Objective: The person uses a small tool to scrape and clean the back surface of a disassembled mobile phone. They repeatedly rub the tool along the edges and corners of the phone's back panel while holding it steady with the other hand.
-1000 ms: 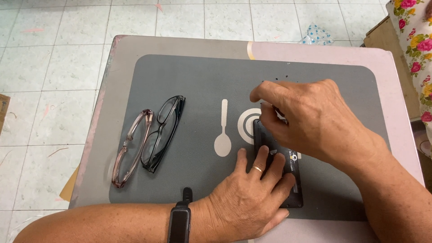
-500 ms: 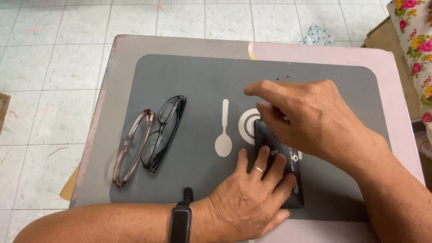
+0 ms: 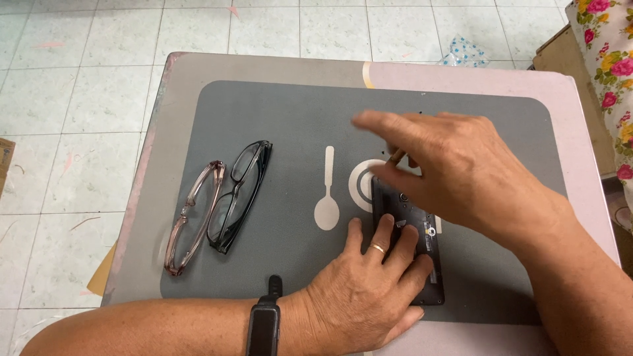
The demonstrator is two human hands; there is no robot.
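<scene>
Head view: grey mat [image 3: 277, 112] on table [image 3: 264, 66] (perhaps laminate), tiled floor [image 3: 79, 79].

1 dark, flat rectangular device [image 3: 414, 245], apparently an opened phone or its back shell, lies flat on the grey mat, long axis running away from the person, near end at the mat's front edge. Inner side faces up; small fittings visible. Upper and left portions hidden by hands.

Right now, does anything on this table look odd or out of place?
The black device under the left hand lies with its back cover off and its insides showing. The right hand holds a small tool over it. Two glasses lie folded on the mat; nothing looks spilled.
</scene>
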